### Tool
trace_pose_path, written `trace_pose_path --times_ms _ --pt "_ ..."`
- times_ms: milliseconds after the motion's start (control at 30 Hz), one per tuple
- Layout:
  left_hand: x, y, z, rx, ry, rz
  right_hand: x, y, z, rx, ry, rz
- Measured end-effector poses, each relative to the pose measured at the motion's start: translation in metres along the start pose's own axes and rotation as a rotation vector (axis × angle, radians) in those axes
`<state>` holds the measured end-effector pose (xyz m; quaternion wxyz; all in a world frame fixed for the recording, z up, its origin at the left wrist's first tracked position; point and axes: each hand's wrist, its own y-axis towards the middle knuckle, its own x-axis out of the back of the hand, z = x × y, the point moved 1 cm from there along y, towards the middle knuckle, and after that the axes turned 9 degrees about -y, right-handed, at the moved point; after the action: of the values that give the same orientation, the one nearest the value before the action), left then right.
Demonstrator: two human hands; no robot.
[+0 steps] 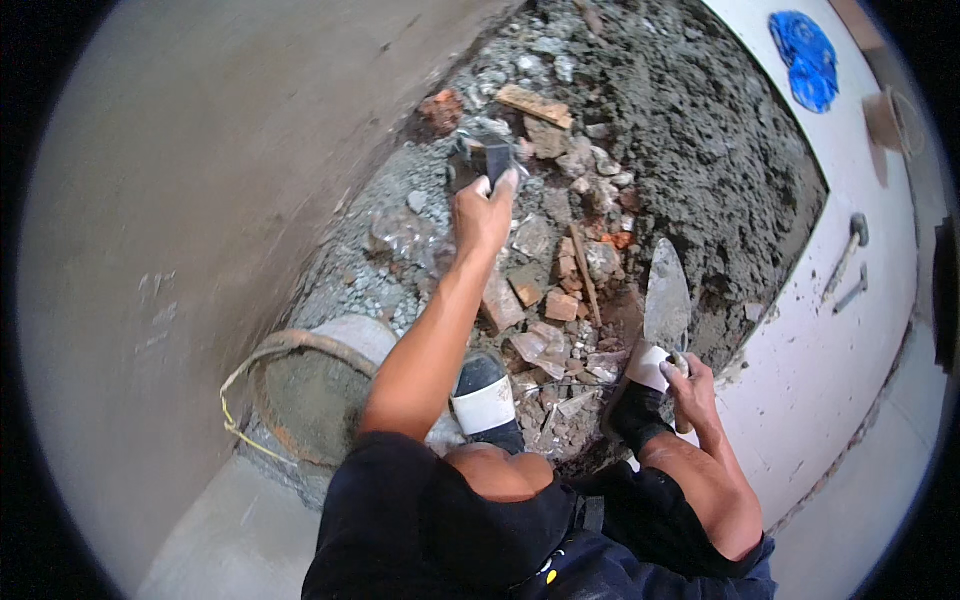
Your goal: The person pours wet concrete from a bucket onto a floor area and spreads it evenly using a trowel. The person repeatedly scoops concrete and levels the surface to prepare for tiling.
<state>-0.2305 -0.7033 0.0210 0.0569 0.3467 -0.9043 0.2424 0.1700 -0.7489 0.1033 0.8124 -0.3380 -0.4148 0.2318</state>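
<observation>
My left hand point(487, 210) reaches out over the rubble and grips a dark, flat-sided object point(491, 159) whose kind I cannot tell. Beside it lie a reddish brick lump point(442, 112) and a strip of wood point(534, 106). My right hand point(691, 390) is closed round the handle of a pointed trowel point(667, 296), near my right foot, its blade pointing away from me. Broken brick point(501, 301), stones and crumpled clear plastic point(541, 349) lie between my hands and feet.
A bucket of grey mortar point(315, 397) stands left against the wall point(187, 202). Damp grey mortar point(697, 142) spreads at upper right beside pale tiles point(825, 337). On the tiles lie a mallet point(847, 251), a small hammer point(853, 291) and a blue plastic bag point(804, 60).
</observation>
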Motion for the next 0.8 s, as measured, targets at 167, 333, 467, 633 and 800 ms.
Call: trace_pose_path --times_ms 167,333,467,633,800 --pt "0.12 -0.112 -0.067 -0.161 0.145 0.144 -0.005 0.025 0.022 0.076 0.031 0.019" --pt "0.275 -0.258 -0.094 -0.687 0.872 -0.179 -0.009 0.05 0.046 0.199 -0.088 0.084" --pt "0.354 -0.377 -0.028 0.019 0.342 -0.957 -0.012 0.07 0.061 0.337 -0.253 0.162" --pt "0.357 -0.457 0.072 0.634 0.731 -0.898 -0.014 0.082 0.075 0.444 -0.322 0.271" --pt "0.348 -0.392 0.053 0.273 0.601 -0.812 -0.016 0.078 0.074 0.231 -0.481 0.159"
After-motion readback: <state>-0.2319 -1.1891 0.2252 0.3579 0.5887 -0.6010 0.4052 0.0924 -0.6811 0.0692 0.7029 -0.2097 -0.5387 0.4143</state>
